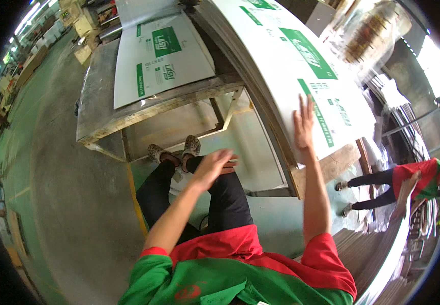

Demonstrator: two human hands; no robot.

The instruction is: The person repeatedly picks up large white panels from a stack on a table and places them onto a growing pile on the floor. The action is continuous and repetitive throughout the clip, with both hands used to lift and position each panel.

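Observation:
My right hand (304, 122) rests with its fingers stretched out along the near edge of a tall stack of white cardboard sheets (276, 66) with green print. My left hand (216, 166) hangs in the air above my thigh, fingers loosely extended, with nothing seen in it. Ahead of it, on a metal-topped table (98, 101), lies a flat white printed sheet (128, 76). That sheet is left of the tall stack and apart from both hands.
A worn wooden board (332, 166) sits under the stack's near corner. On the right stands another person (415, 178) in a red and green shirt, beside more stacked sheets (367, 249). A plastic-wrapped roll (370, 35) is at the far right. Green floor (52, 193) runs along the left.

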